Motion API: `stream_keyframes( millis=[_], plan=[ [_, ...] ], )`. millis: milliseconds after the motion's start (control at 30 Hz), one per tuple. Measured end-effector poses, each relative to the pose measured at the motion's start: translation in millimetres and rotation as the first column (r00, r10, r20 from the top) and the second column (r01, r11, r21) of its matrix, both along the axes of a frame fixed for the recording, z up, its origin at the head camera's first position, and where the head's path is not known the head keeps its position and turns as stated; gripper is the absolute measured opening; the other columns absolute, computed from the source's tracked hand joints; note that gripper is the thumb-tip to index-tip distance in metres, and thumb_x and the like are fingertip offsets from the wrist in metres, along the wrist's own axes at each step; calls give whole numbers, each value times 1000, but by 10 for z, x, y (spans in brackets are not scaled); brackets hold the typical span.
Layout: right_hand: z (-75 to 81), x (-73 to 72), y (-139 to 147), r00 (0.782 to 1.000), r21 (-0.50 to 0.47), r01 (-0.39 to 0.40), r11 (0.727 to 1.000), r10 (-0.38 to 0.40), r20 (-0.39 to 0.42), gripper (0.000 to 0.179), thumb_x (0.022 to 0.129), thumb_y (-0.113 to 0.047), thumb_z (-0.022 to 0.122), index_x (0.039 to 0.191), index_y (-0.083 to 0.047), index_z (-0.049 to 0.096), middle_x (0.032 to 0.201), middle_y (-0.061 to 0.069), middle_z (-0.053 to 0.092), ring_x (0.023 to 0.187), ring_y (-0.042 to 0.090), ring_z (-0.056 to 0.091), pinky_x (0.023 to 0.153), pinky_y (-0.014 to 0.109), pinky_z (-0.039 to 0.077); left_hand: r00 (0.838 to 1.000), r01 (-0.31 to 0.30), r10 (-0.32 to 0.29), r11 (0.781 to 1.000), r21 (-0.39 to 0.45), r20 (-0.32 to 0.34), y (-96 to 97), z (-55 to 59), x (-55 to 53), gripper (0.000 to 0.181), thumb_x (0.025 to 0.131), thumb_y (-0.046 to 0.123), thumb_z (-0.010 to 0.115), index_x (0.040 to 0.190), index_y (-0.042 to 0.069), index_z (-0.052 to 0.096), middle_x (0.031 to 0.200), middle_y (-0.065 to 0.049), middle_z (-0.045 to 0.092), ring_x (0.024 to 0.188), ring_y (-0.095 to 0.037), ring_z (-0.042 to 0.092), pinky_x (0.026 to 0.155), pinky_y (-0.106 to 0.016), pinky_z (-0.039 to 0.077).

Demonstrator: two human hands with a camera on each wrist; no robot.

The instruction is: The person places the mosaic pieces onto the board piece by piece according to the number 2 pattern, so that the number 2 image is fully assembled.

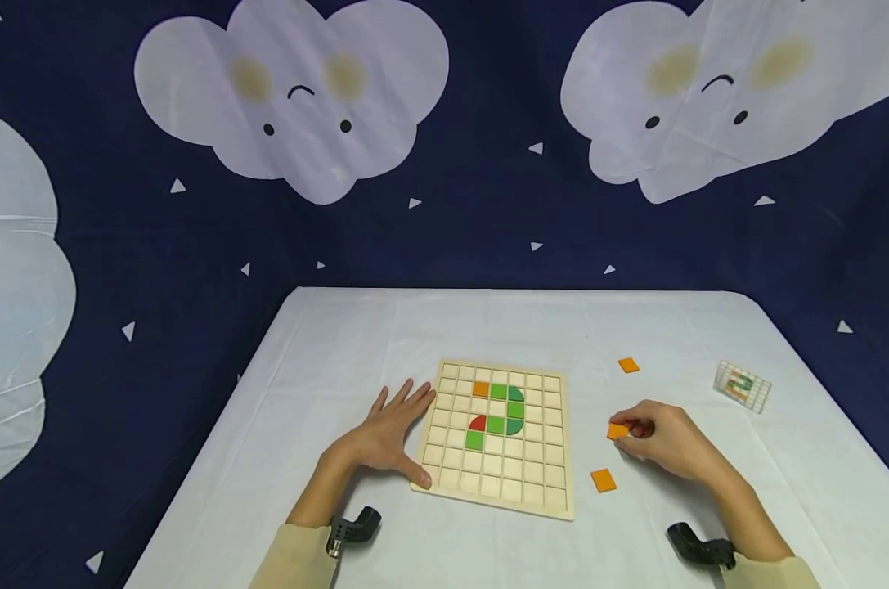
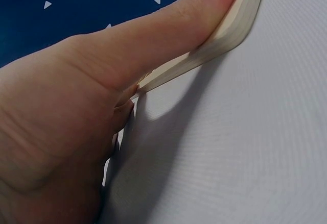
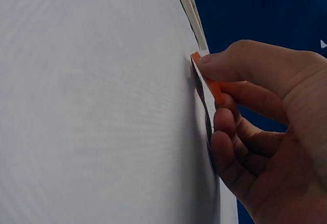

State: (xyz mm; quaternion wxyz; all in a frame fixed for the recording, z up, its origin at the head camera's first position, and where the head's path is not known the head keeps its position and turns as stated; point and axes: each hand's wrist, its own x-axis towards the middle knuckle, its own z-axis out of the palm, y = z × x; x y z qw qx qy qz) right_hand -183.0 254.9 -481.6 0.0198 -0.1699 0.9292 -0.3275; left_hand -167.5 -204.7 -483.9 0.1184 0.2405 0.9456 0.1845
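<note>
My right hand (image 1: 665, 440) pinches an orange square tile (image 1: 617, 431) between thumb and fingers, to the right of a wooden grid board (image 1: 532, 473). In the right wrist view the tile (image 3: 212, 83) stands tilted, close over the white cloth. My left hand (image 1: 385, 438) lies at the board's left edge with fingers spread. Its thumb (image 2: 168, 30) rests on the near left corner of the board. On the board sit an orange square (image 1: 481, 389), a red quarter-round piece (image 1: 478, 423), several green squares (image 1: 474, 440) and two dark green quarter-rounds (image 1: 515, 427).
Two loose orange tiles lie on the white tablecloth (image 1: 385, 343), one tile (image 1: 603, 480) nearer and another tile (image 1: 628, 366) farther back. A small card with a grid pattern (image 1: 742, 386) is at the right. Dark blue cloth with clouds (image 1: 488, 237) hangs behind the table.
</note>
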Motion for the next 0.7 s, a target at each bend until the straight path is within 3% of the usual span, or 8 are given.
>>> stream_keyframes(
  millis=[333, 700],
  plan=[
    [-17, -45, -147, 998, -36, -56, 998, 55, -17, 26, 78, -20, 80, 104, -20, 74, 82, -10, 60, 72, 11, 54, 61, 25, 46, 1000, -7, 7, 1000, -7, 3, 15, 13, -11, 143, 43, 81, 74, 156, 16, 14, 160, 1, 6, 145, -22, -6, 113, -49, -8],
    [86, -108, -563, 988, -48, -155, 987, 155, -13, 26, 78, -18, 79, 104, -19, 74, 86, -9, 61, 73, 12, 53, 60, 24, 46, 1000, -1, 1, 1000, 0, 1, 7, 15, 0, 143, 44, 78, 77, 155, 15, 14, 160, -1, 7, 145, -24, -5, 113, -50, -7]
  ],
)
